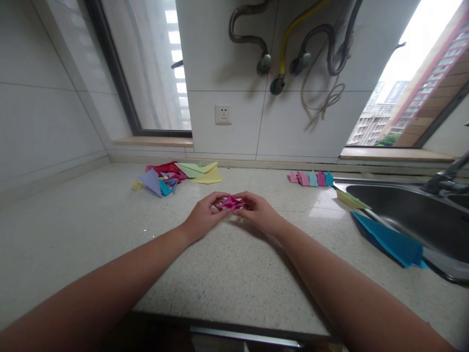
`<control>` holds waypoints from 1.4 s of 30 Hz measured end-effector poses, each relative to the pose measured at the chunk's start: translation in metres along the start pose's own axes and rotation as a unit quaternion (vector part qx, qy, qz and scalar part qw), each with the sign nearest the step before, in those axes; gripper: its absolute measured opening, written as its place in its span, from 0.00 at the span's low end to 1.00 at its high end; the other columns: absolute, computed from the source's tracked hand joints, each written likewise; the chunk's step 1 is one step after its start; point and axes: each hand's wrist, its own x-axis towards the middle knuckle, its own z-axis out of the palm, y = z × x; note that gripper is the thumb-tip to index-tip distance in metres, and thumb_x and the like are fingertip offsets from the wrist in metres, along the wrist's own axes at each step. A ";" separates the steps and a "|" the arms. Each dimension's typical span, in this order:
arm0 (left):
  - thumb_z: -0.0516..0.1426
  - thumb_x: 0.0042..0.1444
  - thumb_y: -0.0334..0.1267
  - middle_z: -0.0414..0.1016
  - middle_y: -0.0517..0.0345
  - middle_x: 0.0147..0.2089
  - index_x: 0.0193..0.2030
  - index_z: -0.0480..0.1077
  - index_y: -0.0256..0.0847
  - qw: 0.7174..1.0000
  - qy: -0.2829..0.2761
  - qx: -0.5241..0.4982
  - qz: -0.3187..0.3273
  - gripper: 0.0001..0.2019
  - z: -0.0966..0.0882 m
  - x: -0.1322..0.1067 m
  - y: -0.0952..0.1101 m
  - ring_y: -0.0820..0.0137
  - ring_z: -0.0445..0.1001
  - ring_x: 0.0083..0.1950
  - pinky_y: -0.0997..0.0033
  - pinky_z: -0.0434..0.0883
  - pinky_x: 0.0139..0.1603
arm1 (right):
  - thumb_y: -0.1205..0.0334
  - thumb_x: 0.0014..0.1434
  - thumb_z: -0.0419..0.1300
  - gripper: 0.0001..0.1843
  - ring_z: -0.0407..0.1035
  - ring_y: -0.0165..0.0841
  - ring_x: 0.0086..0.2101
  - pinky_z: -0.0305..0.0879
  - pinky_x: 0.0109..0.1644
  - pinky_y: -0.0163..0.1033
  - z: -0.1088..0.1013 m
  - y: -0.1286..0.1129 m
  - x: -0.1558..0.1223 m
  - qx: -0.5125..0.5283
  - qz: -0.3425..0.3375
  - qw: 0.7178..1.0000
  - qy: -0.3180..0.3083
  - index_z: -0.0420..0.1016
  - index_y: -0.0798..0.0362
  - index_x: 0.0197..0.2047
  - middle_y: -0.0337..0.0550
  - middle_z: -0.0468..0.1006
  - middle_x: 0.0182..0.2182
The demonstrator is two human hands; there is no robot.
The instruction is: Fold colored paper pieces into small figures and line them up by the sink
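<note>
A small magenta folded paper piece [231,202] is pinched between both hands, just above the speckled countertop [227,274]. My left hand [205,215] grips its left side, thumb in front and fingers behind. On the other side my right hand [261,213] holds the right end in the same way. The paper has a raised point in the middle and pleats spreading to both sides. Some fingertips are hidden behind it.
Folded papers in several colours [161,178] lie in a pile at the back left. Small pink and teal folded pieces [311,178] stand in a row at the back right. A blue paper plane [390,239] and a yellow one [351,199] rest along the sink [414,200].
</note>
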 end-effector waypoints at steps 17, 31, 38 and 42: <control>0.58 0.59 0.50 0.75 0.54 0.35 0.44 0.74 0.38 0.993 0.020 -0.091 -0.071 0.17 -0.001 0.005 -0.006 0.72 0.69 0.31 0.75 0.67 0.24 | 0.53 0.62 0.59 0.18 0.69 0.28 0.27 0.68 0.33 0.37 -0.004 0.001 0.000 -0.019 -0.004 0.999 0.044 0.70 0.51 0.52 0.43 0.77 0.38; 0.58 0.59 0.53 0.77 0.53 0.34 0.39 0.77 0.37 0.994 0.020 -0.074 -0.082 0.19 -0.002 0.006 -0.006 0.75 0.67 0.26 0.74 0.65 0.25 | 0.51 0.61 0.59 0.14 0.66 0.28 0.26 0.65 0.31 0.36 -0.003 -0.004 0.001 0.012 0.068 0.997 0.034 0.75 0.54 0.38 0.42 0.78 0.32; 0.68 0.47 0.46 0.79 0.49 0.42 0.51 0.76 0.40 0.989 0.005 -0.089 -0.118 0.24 0.000 0.003 0.001 0.72 0.70 0.32 0.73 0.66 0.29 | 0.49 0.60 0.60 0.16 0.66 0.28 0.26 0.64 0.31 0.36 -0.002 -0.004 0.001 0.017 0.058 0.997 0.038 0.76 0.55 0.36 0.41 0.76 0.28; 0.68 0.46 0.46 0.79 0.49 0.42 0.51 0.77 0.40 0.987 -0.018 -0.083 -0.135 0.25 0.000 0.002 0.004 0.75 0.68 0.29 0.74 0.64 0.28 | 0.49 0.60 0.60 0.16 0.67 0.29 0.27 0.64 0.31 0.36 -0.001 -0.006 0.001 0.022 0.056 0.997 0.044 0.75 0.55 0.35 0.41 0.75 0.28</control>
